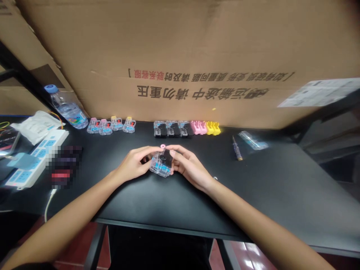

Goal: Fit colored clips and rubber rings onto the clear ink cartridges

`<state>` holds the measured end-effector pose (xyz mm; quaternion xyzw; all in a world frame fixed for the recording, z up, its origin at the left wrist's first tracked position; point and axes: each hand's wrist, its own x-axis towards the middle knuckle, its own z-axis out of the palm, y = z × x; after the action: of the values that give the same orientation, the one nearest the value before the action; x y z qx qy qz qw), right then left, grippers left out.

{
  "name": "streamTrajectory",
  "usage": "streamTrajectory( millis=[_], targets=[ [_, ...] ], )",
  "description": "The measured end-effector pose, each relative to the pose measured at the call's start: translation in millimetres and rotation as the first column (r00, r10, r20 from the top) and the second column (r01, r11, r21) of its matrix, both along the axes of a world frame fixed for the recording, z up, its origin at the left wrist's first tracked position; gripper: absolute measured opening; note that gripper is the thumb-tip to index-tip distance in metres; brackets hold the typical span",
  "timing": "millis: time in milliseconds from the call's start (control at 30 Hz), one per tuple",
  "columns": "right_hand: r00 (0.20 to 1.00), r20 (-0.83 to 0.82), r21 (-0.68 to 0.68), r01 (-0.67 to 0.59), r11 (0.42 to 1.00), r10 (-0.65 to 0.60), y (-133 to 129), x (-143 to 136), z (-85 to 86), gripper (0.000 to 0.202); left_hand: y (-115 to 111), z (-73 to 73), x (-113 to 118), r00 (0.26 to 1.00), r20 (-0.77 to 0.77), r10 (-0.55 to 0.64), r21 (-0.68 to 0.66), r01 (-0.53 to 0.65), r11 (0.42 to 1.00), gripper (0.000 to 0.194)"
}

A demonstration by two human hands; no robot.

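Note:
Between my hands, above the middle of the black table, is a clear plastic device (161, 165) with a black plate and light-blue parts inside. My left hand (137, 161) grips its left side, fingertips at the top edge. Around its right side my right hand (190, 165) is closed, thumb and fingers near the black plate. A small pink ring (162, 146) shows at the top of the device, by the fingertips. Behind it stand several similar clear-and-black devices (173, 129) in a row, joined by pink parts (198, 127) and yellow parts (213, 128).
Several small clear pieces with pink or yellow tops (105, 126) lie back left, beside a water bottle (70, 112). A power strip (36, 161) lies left. A screwdriver (236, 149) and plastic packet (253, 140) are right. Cardboard (180, 48) stands behind the table (270, 187).

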<state>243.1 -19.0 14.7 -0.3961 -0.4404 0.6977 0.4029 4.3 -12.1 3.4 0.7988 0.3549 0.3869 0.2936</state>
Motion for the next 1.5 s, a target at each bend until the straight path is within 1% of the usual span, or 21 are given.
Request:
streamTrajectory(
  millis=[100,167,200,267,333,433,500,533,600,667,733,900,933,1000,1100,1133,1167,1300,1333,1400,1500],
  targets=[
    [0.999,0.023,0.085,-0.029,0.996,0.027,-1,0,1.2,0.054,1,2.7,1,0.994,0.032,0.106,-0.04,-0.105,0.994,0.019],
    [0.993,0.11,0.158,-0.064,0.985,0.046,0,1,1.3,0.058,1,5.1,2,0.989,0.041,0.145,-0.104,-0.14,0.985,0.031],
    [0.986,0.162,0.178,-0.077,0.981,0.048,0,2,1.5,0.058,1,6.3,3,0.99,0.043,0.136,-0.142,-0.129,0.981,0.037],
    [0.968,0.25,0.186,-0.08,0.979,0.032,1,3,2.3,0.053,1,8.3,3,0.993,0.057,0.104,-0.21,-0.09,0.973,0.04],
    [0.955,0.297,0.193,-0.036,0.981,-0.023,2,4,4.2,0.047,1,10.2,2,0.99,0.093,0.102,-0.263,-0.074,0.962,0.038],
    [0.944,0.295,0.238,0.08,0.968,-0.15,5,7,7.2,0.044,3,12.7,-2,0.972,0.171,0.162,-0.309,-0.103,0.945,0.036],
    [0.939,0.265,0.262,0.147,0.954,-0.218,6,7,7.1,0.044,4,13.4,-4,0.96,0.191,0.203,-0.308,-0.137,0.941,0.035],
    [0.939,0.259,0.265,0.158,0.951,-0.228,6,6,6.3,0.045,5,13.1,-4,0.96,0.184,0.211,-0.298,-0.15,0.943,0.035],
    [0.942,0.268,0.265,0.129,0.956,-0.202,4,3,3.8,0.047,4,11.7,-2,0.973,0.138,0.182,-0.271,-0.14,0.952,0.035],
    [0.947,0.288,0.264,0.063,0.962,-0.141,1,0,2.1,0.05,2,10.1,1,0.987,0.091,0.129,-0.251,-0.102,0.963,0.036],
    [0.948,0.296,0.271,0.031,0.962,-0.114,0,0,2.5,0.051,1,9.8,4,0.991,0.079,0.105,-0.24,-0.083,0.967,0.037],
    [0.926,0.252,0.336,0.189,0.923,-0.281,4,5,7.8,0.05,2,12.6,1,0.954,0.204,0.22,-0.234,-0.171,0.957,0.034],
    [0.923,0.249,0.341,0.199,0.919,-0.293,4,5,7.8,0.05,3,12.4,0,0.952,0.208,0.226,-0.233,-0.176,0.956,0.033],
    [0.931,0.267,0.326,0.155,0.933,-0.249,4,4,6.3,0.051,3,10.9,0,0.968,0.166,0.188,-0.224,-0.148,0.963,0.033],
    [0.944,0.312,0.278,0.017,0.96,-0.107,1,0,4.2,0.055,2,8.4,2,0.992,0.08,0.094,-0.212,-0.075,0.974,0.036],
    [0.944,0.319,0.274,-0.003,0.962,-0.088,0,-1,4.4,0.055,1,8.4,2,0.994,0.072,0.085,-0.212,-0.068,0.975,0.037],
    [0.943,0.319,0.28,0.006,0.96,-0.099,0,0,5.1,0.054,1,8.9,2,0.992,0.084,0.093,-0.218,-0.073,0.973,0.037],
    [0.922,0.275,0.352,0.168,0.921,-0.273,1,3,8.2,0.051,2,12.9,0,0.96,0.198,0.199,-0.247,-0.147,0.958,0.034],
    [0.92,0.266,0.356,0.183,0.916,-0.287,0,3,7.8,0.051,2,13.2,-1,0.955,0.211,0.21,-0.246,-0.156,0.957,0.033],
    [0.932,0.282,0.34,0.125,0.932,-0.228,-2,0,5.1,0.053,2,12.6,-1,0.965,0.189,0.182,-0.237,-0.135,0.962,0.032],
    [0.934,0.351,0.308,-0.049,0.95,-0.065,-5,-4,0.9,0.053,1,10.7,0,0.988,0.111,0.108,-0.227,-0.081,0.971,0.032]
  ],
)
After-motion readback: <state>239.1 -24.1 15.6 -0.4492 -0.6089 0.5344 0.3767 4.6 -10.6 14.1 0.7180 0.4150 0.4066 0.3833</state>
